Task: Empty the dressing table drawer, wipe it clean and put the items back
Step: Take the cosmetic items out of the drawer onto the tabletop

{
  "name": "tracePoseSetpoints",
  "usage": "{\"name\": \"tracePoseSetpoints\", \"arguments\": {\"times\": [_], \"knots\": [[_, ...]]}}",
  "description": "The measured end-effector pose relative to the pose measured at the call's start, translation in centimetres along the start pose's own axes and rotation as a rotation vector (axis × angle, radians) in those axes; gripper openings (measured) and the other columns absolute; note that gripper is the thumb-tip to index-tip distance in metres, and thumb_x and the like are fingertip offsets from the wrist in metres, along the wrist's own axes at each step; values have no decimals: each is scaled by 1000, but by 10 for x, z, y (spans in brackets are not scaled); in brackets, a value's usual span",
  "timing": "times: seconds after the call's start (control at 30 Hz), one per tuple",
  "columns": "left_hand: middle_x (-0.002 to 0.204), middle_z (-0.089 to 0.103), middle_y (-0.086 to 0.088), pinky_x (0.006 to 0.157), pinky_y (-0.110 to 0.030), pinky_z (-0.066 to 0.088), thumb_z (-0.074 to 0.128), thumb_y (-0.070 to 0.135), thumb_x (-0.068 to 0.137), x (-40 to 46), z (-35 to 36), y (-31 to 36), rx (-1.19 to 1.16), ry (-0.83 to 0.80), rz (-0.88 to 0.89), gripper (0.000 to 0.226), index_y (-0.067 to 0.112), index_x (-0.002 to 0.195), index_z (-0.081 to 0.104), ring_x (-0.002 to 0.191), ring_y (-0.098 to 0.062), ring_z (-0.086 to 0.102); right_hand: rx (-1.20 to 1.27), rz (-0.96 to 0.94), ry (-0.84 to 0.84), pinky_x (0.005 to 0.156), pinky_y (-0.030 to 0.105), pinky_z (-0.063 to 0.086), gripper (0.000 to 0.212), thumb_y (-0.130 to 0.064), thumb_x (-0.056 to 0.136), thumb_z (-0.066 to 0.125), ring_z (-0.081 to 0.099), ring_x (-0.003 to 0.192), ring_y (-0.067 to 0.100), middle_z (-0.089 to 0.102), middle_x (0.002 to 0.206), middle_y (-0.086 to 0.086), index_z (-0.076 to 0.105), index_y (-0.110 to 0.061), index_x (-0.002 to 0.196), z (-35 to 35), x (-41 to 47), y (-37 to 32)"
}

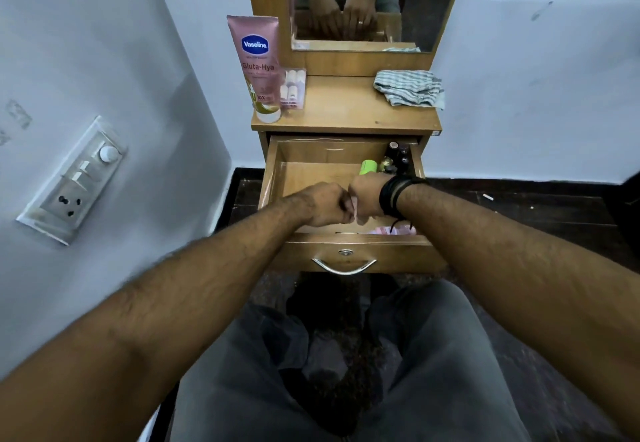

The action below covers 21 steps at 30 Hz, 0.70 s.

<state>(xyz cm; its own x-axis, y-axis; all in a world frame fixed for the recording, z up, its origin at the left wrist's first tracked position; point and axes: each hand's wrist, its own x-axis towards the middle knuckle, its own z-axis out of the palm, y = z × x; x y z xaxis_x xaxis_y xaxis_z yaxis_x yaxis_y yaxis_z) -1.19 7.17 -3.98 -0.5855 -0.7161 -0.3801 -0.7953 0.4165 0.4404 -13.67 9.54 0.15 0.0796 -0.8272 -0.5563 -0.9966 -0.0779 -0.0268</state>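
Both hands, left [323, 204] and right [367, 199], meet knuckle to knuckle over the open drawer [346, 247], fingers curled on something pale, unclear what. Far left on the tabletop [346, 109], a pink tube [258, 63] reads "Vaseline Gluta-Hya".

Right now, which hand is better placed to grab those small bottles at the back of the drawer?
The right hand. The small bottles stand in the drawer's back right corner, just beyond that wrist. The left hand sits nearer the middle and would have to cross over the right.
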Motion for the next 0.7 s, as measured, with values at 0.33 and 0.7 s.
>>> {"name": "tracePoseSetpoints", "arguments": {"times": [0.33,0.7], "knots": [[105,73,-6,88,-40,57,64,32,92,29,23,25,68,-189,-50,26,14,110,72,96,-25,68,-50,25,-21,78,30,51,33,-19,93,67,66,105,27,68,117,13,66,-6,123,28,-1,26],[119,63,-8,86,-35,51,64,34,87,59,22,18,-30,246,-184,41,20,125,56,107,-29,60,25,34,-22,91,37,58,36,-12,84,76,69,103,27,71,111,11,67,-8,118,31,3,33]]}}
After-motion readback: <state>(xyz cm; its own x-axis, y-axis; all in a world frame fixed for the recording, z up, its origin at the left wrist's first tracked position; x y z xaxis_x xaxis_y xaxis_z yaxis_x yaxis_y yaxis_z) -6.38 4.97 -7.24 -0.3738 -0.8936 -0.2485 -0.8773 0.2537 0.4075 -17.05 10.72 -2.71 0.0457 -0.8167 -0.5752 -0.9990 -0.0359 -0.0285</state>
